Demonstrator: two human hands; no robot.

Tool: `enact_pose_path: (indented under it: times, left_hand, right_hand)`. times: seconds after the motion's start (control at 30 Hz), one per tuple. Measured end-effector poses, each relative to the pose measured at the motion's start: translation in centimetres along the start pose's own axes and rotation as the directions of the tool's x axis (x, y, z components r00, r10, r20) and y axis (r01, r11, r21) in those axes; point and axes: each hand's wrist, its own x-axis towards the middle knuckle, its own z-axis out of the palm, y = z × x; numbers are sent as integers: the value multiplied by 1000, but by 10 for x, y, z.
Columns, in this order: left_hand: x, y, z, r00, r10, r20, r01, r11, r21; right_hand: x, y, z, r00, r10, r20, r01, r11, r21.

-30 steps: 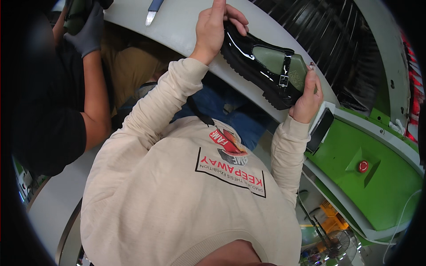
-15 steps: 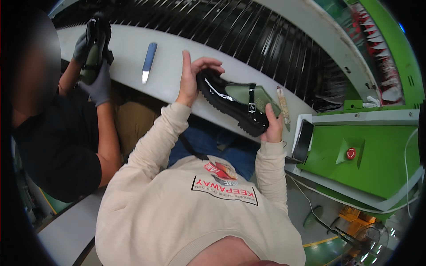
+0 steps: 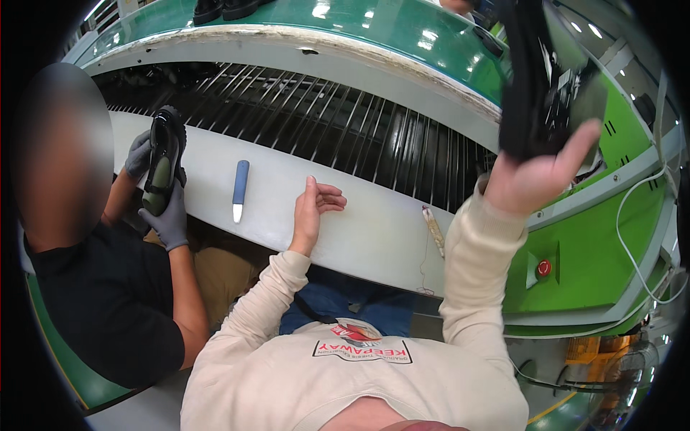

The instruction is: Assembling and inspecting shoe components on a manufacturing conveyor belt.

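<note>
My right hand (image 3: 543,172) is raised at the far right and grips a glossy black shoe (image 3: 528,93) with a thick black sole, blurred and close to the camera. The thumb lies apart along the shoe's side, while the fingers are mostly hidden beneath it. Over the white worktop (image 3: 363,241), my left hand (image 3: 310,215) holds nothing, its thumb up and its fingers stretched to the right. A blue-handled knife (image 3: 241,183) with a short blade lies left of it. Nearer my right sleeve is a slim, whitish wrapped stick (image 3: 434,231) with a thread trailing from it.
At left, a co-worker in grey gloves (image 3: 169,219) holds a black and green shoe (image 3: 164,154). Metal rollers (image 3: 309,115) run behind the worktop, with a green surface (image 3: 345,18) beyond bearing dark shoes (image 3: 223,8). A green machine with a red button (image 3: 544,268) stands right.
My left hand has let go of the shoe. My right hand has lifted it up and away to the far right. The view has shifted, showing more of the green surface.
</note>
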Motion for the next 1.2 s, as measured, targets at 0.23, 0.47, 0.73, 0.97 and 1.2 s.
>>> enact_pose_path:
  times: [0.23, 0.47, 0.73, 0.97, 1.2]
  left_hand:
    - [0, -2, 4, 1000, -5, -3, 5, 998, 69]
    - [0, -9, 18, 996, -27, 90, 4, 971, 241]
    - [2, -15, 13, 992, -19, 129, -24, 945, 325]
    - [-3, -17, 16, 991, 3, 137, -56, 921, 386]
    - [0, -7, 26, 991, 23, 131, -87, 857, 508]
  right_hand:
    - [90, 117, 91, 913, -297, 280, 399, 791, -463]
    - [67, 218, 46, 845, 275, 459, 350, 363, -863]
    - [38, 169, 33, 588, 431, 685, 519, 449, -728]
    - [45, 170, 15, 532, 331, 779, 529, 589, -611]
    - [219, 167, -145, 784, 439, 439, 478, 26, -878]
